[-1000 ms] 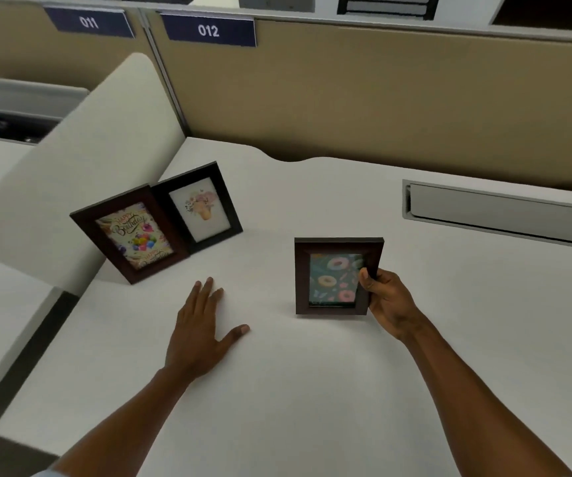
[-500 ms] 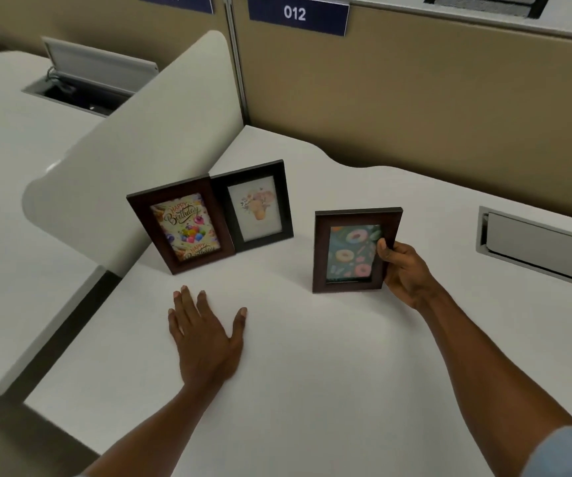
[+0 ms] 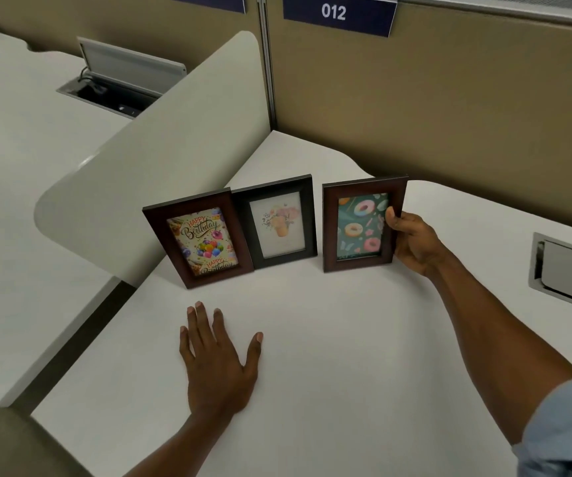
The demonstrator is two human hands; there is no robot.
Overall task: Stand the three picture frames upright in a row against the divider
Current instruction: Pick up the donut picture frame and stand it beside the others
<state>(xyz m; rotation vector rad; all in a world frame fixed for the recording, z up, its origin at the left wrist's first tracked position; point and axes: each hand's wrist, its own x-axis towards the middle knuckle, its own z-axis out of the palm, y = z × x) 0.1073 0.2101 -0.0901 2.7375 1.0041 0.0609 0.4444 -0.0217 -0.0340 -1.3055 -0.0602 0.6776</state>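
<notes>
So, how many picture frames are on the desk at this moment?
3. The birthday frame leans against the divider on the left, the flower frame stands next to it, and the donut frame is on the right, held by the right hand. None looks hidden.

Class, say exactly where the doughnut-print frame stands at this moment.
In the head view the doughnut frame stands upright on the white desk, right of the flower frame with a small gap, gripped at its right edge by the right hand.

The blue sign (image 3: 338, 13) on the partition before me read "012". The card in my left-most frame (image 3: 199, 239) read "Happy Birthday" twice, top and bottom.
</notes>
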